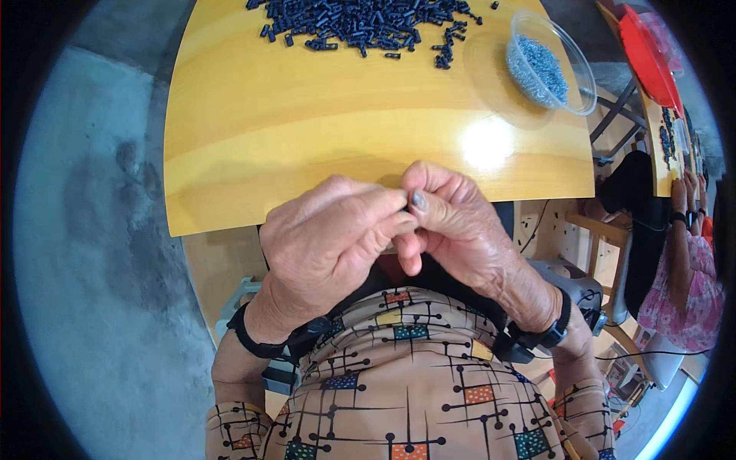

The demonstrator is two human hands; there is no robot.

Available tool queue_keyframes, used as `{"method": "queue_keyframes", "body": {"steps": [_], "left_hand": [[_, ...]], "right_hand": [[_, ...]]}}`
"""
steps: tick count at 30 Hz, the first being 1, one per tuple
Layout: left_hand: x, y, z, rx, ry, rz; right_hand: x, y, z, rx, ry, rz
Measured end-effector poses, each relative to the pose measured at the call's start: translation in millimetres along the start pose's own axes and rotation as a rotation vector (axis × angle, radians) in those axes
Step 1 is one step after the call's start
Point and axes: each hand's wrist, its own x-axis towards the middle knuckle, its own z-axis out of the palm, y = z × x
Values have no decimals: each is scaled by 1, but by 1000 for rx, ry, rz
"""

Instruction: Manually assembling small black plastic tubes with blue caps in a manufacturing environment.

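My left hand (330, 234) and my right hand (464, 215) meet above the near edge of the yellow table (322, 115). Both are closed in a pinch, fingertips touching or almost touching. A tiny dark bit shows between them, but the fingers cover most of it and its kind cannot be made out. Beyond my hands, at the far side of the tabletop, lies a loose pile of small black cylindrical parts (368, 27). To its right stands a clear plastic bowl (586, 80) with many small silvery metal pieces (540, 70) in it.
On the far right another person (686, 284) sits at a second table (661, 165), which bears more black parts (667, 138) and a red basin (648, 61). A wooden stool (602, 230) and a dark cable stand between us. Grey floor (100, 253) lies to the left.
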Motion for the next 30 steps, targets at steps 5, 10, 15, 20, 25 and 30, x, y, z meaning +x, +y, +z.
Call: {"method": "queue_keyframes", "body": {"steps": [5, 10, 15, 20, 25, 30], "left_hand": [[10, -6, 0, 18, 41, -54], [11, -18, 4, 114, 21, -39], [8, -30, 5, 147, -31, -59], [11, -36, 4, 170, -95, -5], [10, -42, 2, 168, -139, 17], [10, -41, -1, 158, -170, 22]], "right_hand": [[7, -14, 10, -220, 95, -124], [10, -18, 7, -474, 197, -170], [11, -20, 2, -415, 212, -116], [10, -16, -2, -405, 230, -140], [10, -16, -5, -484, 224, -136], [9, -25, -3, -488, 221, -85]]}}
